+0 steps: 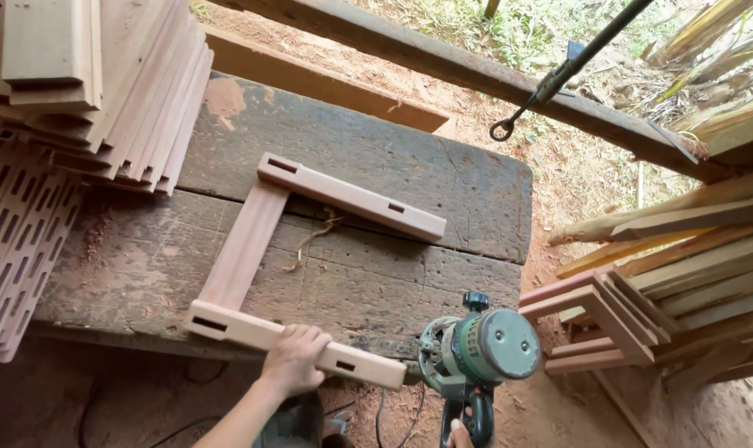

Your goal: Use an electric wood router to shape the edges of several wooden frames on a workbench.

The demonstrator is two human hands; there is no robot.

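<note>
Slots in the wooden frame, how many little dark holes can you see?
4: two in the far rail, near each end; two in the near rail, left end and right of the left hand. The hand may hide more.

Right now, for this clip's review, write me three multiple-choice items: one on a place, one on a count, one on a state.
1. Where does the left hand rest?
A. on the near rail of the wooden frame
B. on the stacked boards
C. on the hanging hook

2. How many pieces make up the frame on the workbench?
A. two
B. three
C. five

3. How is the green power tool placed?
A. lying on the bench top
B. held off the bench's near edge
C. hung from the hook

Answers: 1 A, the fingers wrap the near rail. 2 B, two slotted rails joined by one cross board. 3 B, the right hand grips its handle beside the bench edge.
</note>
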